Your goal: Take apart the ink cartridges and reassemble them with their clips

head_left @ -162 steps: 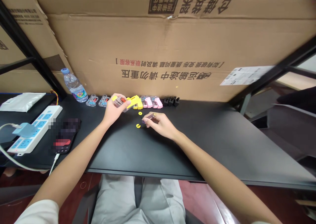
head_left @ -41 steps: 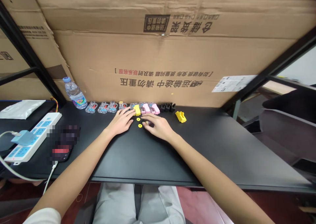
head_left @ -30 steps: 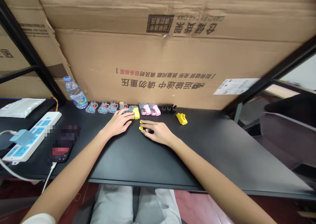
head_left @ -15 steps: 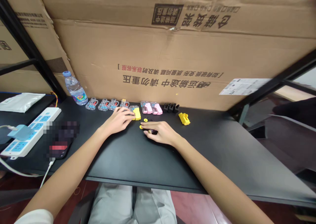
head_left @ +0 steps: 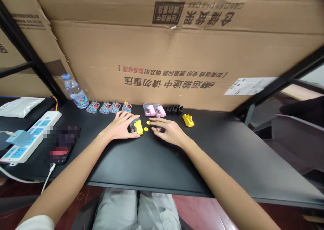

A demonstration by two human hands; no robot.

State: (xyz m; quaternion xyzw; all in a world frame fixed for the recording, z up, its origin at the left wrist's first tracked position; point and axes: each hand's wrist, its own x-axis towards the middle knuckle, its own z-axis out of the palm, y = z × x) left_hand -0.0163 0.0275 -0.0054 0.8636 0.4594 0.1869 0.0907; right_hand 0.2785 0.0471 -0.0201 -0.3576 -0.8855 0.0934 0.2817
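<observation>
My left hand (head_left: 120,126) grips a yellow-and-clear plastic case (head_left: 138,126) on the black table, thumb at its near edge and fingers at the far one. To the right, my right hand (head_left: 168,131) holds a short dark cylinder with a brass-coloured end (head_left: 160,129), partly covered by the fingers. Between the hands lie small yellow rings (head_left: 146,129) and tiny black bits too small to name. A separate yellow plastic shell (head_left: 188,120) sits farther right.
Along the cardboard (head_left: 152,47) stand several clear cases (head_left: 105,107), two pink-and-clear cases (head_left: 160,110) and black parts (head_left: 174,109). A water bottle (head_left: 75,91), power strip (head_left: 32,137) and phone (head_left: 64,144) with its cable lie to the left. The table's front edge (head_left: 152,188) is near my lap.
My left hand has drawn the yellow-and-clear case toward me, away from the back row. My right hand has shifted slightly right with the dark cylinder, uncovering the yellow rings more.
</observation>
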